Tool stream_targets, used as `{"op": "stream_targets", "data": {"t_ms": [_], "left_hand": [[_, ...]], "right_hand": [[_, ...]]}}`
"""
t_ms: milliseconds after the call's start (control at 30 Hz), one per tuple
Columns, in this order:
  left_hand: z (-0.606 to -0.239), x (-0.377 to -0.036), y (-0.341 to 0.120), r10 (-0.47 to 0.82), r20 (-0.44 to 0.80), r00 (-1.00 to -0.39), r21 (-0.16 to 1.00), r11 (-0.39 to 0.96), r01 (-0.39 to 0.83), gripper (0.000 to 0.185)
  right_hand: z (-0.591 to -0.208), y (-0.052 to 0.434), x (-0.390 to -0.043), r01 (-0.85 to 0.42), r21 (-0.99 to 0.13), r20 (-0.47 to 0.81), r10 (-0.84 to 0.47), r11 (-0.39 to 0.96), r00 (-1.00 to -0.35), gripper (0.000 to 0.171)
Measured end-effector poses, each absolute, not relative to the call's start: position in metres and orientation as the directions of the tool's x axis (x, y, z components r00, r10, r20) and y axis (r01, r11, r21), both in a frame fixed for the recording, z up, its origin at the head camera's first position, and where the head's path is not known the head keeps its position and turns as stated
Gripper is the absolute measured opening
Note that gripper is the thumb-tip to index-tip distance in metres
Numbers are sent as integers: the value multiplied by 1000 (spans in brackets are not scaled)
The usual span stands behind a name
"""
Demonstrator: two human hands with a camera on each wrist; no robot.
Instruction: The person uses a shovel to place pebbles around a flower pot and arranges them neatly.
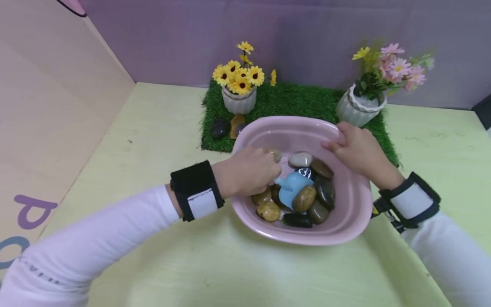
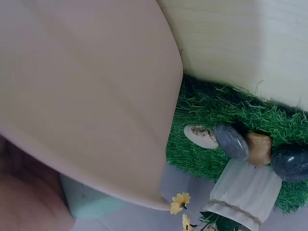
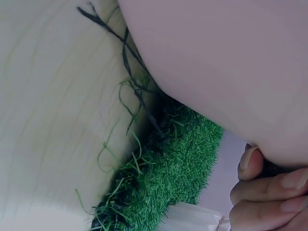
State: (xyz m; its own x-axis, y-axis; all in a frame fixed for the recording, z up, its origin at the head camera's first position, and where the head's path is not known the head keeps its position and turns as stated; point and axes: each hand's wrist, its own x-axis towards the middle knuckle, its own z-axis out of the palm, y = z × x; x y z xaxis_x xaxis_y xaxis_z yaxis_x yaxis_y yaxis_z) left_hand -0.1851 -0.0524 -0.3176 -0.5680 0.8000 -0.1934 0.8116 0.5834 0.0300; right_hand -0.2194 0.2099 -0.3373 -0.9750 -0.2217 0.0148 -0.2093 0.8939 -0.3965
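A pink basin (image 1: 350,200) holds several smooth wet-looking stones in brown, grey and black. My left hand (image 1: 249,170) reaches over its left side, fingers curled round the handle of a light blue toy shovel (image 1: 288,186). The shovel's blade lies among the stones, with a brown stone (image 1: 304,198) over part of it. Beside the left hand, the rounded handle end (image 2: 91,198) shows past the rim in the left wrist view. My right hand (image 1: 362,151) grips the basin's far right rim; several of its fingers (image 3: 264,190) show outside the wall in the right wrist view.
Behind the basin lies an artificial grass mat (image 1: 303,100). On it stand a white pot with yellow flowers (image 1: 239,100) and a white pot with pink flowers (image 1: 356,108). A dark stone (image 1: 220,128) and a tan stone (image 1: 236,125) lie at its left.
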Motion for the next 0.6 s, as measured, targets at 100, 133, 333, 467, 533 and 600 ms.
{"op": "stream_targets", "data": {"t_ms": [100,133,333,467,533,600], "left_hand": [[-320,-184,-54,798,-175,-577,22,589,808,15],[-320,-184,-54,799,-170,-577,16,588,809,15],[-322,-187,-54,807,-172,-565,-9,573,820,21],[-326,-190,-53,810,-195,-553,1,564,826,27],[-330,-190,-52,812,-210,-544,48,564,824,26],[-333,-190,-52,814,-216,-540,101,568,816,24]], "right_hand": [[-338,208,-220,-211,-392,17,-222,895,-975,36],[-337,208,-220,-210,-391,18,-221,896,-975,36],[-338,209,-220,-208,-397,10,-223,894,-975,35],[-338,209,-219,-206,-398,8,-222,894,-975,35],[-338,209,-219,-207,-399,10,-222,893,-975,35],[-338,208,-220,-211,-402,11,-226,891,-974,35]]}}
